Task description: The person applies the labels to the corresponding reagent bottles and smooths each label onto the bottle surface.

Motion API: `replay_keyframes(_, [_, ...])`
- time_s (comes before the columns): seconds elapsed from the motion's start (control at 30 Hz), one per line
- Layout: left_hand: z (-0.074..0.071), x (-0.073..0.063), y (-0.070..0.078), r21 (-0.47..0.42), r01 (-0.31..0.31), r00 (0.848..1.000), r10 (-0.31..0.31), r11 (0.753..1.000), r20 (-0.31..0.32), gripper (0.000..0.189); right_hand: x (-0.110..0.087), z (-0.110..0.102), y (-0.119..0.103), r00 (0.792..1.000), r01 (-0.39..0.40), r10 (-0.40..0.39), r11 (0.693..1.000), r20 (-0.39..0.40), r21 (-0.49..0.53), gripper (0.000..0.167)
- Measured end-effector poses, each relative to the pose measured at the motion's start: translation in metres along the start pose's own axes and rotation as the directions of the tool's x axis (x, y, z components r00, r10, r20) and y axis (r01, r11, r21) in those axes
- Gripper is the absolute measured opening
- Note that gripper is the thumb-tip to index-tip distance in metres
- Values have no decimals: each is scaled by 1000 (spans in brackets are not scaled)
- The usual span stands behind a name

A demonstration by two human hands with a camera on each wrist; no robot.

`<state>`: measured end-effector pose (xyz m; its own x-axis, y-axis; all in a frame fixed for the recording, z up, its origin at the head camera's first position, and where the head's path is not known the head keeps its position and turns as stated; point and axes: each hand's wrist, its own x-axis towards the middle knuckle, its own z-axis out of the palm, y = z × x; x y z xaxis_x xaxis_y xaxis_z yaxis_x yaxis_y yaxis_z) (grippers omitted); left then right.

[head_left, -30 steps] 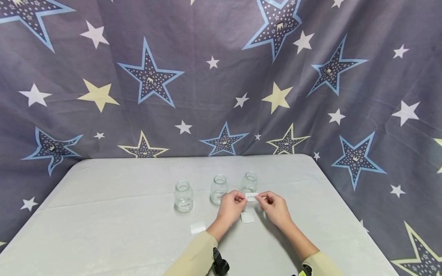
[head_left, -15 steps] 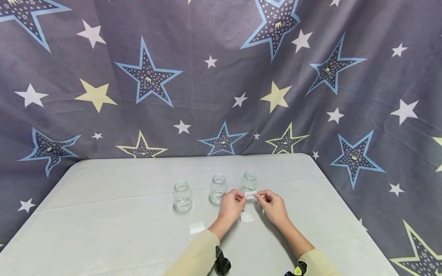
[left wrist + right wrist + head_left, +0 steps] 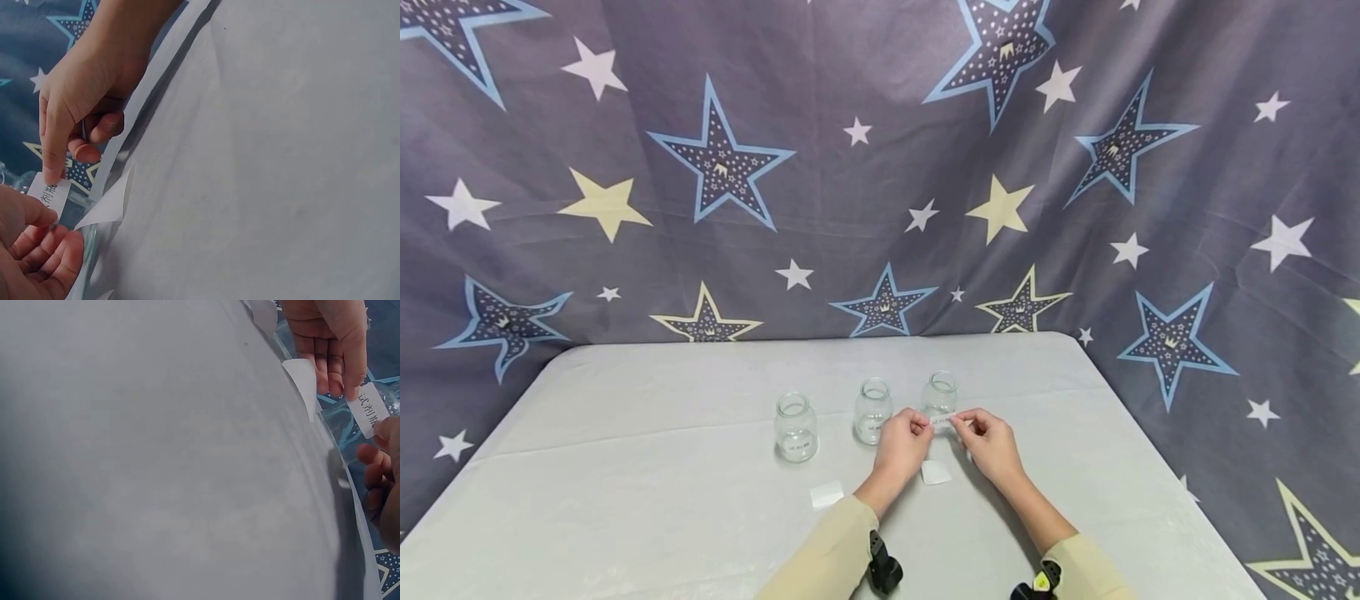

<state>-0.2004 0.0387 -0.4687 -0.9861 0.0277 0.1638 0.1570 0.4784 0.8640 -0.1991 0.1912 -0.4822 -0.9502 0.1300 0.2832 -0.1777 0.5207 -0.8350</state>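
A small white label (image 3: pixel 942 421) with handwritten characters is stretched between both hands, in front of the rightmost glass jar (image 3: pixel 941 388). My left hand (image 3: pixel 901 448) pinches its left end between thumb and finger; my right hand (image 3: pixel 996 448) pinches the right end. In the right wrist view the writing on the label (image 3: pixel 369 409) faces the camera. Whether the label touches the jar cannot be told. The middle glass jar (image 3: pixel 873 408) and the left glass jar (image 3: pixel 795 429) each show writing low on the front. The hands cover the lower part of the rightmost jar.
A curled white paper piece (image 3: pixel 936 472) lies on the table just below the hands. Another white paper piece (image 3: pixel 827 495) lies beside the left forearm. The table (image 3: pixel 625 467) has a pale cloth, with a star-patterned curtain (image 3: pixel 820 167) behind it.
The label has tipped back, so its face looks narrower in the head view. Both hands have shifted very slightly toward the rightmost jar and still hold the label's ends.
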Motion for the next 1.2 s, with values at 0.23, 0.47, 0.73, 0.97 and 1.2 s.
replay_keyframes(0.23, [-1,1,1,-7,11,1000,-12,1000,-4,4,1,2,1,1000,-8,9,1000,-9,12,12])
replay_keyframes(0.47, [1,1,-2,23,8,1000,-8,1000,-7,5,2,2,0,999,-41,41,999,-17,-1,13])
replay_keyframes(0.73, [3,-2,-1,77,7,1000,-9,997,29,10,2,1,0,998,-59,59,998,-22,-11,14])
replay_keyframes(0.97, [0,-4,5,159,-3,999,-6,987,53,27,3,0,2,999,-52,52,997,9,59,24])
replay_keyframes(1.2, [-3,-5,10,226,-15,999,3,974,54,40,6,3,3,999,-47,45,991,19,128,40])
